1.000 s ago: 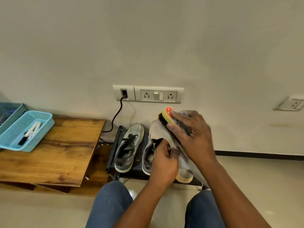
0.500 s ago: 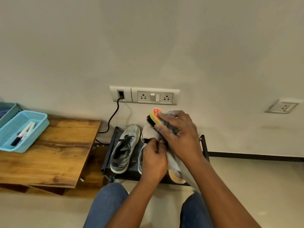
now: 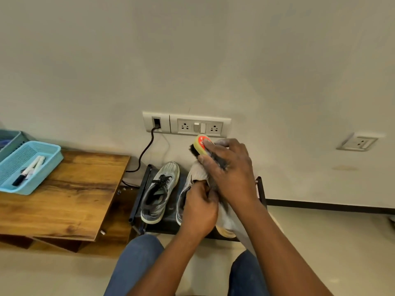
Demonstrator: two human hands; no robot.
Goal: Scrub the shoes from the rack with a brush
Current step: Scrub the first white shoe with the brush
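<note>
My right hand (image 3: 230,174) grips a brush (image 3: 199,146) with a yellow back, a red label and black bristles, pressed on the toe of a pale grey shoe (image 3: 199,170). My left hand (image 3: 198,210) holds that shoe by its opening, lifted above the black shoe rack (image 3: 136,201). A grey sneaker with black laces (image 3: 159,193) lies on the rack to the left. Another grey shoe (image 3: 181,199) on the rack is mostly hidden behind my left hand.
A low wooden table (image 3: 70,197) stands left of the rack with a light blue basket (image 3: 27,165) holding markers. A wall socket strip (image 3: 187,126) with a black cable (image 3: 145,154) sits above the rack. My knees in jeans fill the bottom.
The brush and my right hand have slid slightly along the shoe's toe. My left hand keeps its hold on the shoe. The view shifted a little.
</note>
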